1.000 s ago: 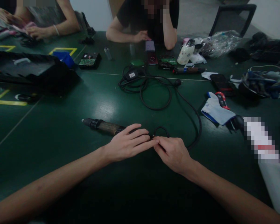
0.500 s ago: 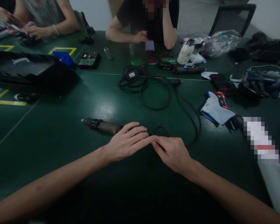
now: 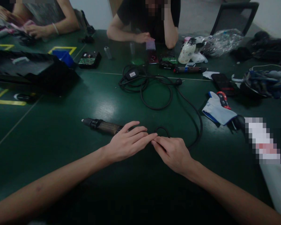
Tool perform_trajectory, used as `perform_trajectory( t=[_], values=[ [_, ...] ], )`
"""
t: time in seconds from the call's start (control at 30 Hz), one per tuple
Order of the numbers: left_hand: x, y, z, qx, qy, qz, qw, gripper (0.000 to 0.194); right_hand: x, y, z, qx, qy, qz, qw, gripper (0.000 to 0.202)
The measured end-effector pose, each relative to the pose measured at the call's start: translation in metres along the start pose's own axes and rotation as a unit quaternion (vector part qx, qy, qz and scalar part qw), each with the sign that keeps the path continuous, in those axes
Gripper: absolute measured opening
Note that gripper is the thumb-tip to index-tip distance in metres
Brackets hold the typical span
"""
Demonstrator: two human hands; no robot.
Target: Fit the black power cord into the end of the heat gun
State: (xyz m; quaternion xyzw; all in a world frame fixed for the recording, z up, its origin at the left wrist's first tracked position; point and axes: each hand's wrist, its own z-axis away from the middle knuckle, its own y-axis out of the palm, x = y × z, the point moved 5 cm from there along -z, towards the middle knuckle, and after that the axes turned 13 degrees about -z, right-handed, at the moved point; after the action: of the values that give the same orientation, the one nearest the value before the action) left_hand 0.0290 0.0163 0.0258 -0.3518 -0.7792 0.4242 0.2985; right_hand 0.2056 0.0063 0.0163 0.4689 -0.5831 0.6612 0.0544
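Note:
An electric screwdriver [image 3: 106, 127] with a dark body and a pointed bit lies on the green table, its bit toward the left. My left hand [image 3: 128, 140] rests over its rear end, fingers stretched out and slightly apart, hiding that end. Fingertip to fingertip with it is my right hand [image 3: 174, 151], its thumb and fingers pinched together. Whatever the pinch may hold is hidden. Just behind the right hand, a loop of black cord [image 3: 162, 128] lies on the table.
Farther back, a coiled black cable [image 3: 155, 108] with an adapter [image 3: 131, 74] spreads out. A black tray [image 3: 25, 67] stands at left. On the right are a white glove [image 3: 219, 109] and a clear plastic bag [image 3: 222, 42]. Across the table, a co-worker's hand [image 3: 144, 37] touches a phone [image 3: 150, 45].
My hands stay almost in place, with only a slight shift at the touching fingertips. Across the table, the co-worker's hand has flattened over the phone.

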Motion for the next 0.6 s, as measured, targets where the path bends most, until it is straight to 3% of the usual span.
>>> perform_trajectory(
  t=[0.6],
  values=[
    [-0.0018,-0.0033,-0.001,0.001,0.034,-0.011,0.999,0.053,0.0005,-0.0015,0.0002,0.0,-0.009,0.012,1.0,0.022]
  ],
)
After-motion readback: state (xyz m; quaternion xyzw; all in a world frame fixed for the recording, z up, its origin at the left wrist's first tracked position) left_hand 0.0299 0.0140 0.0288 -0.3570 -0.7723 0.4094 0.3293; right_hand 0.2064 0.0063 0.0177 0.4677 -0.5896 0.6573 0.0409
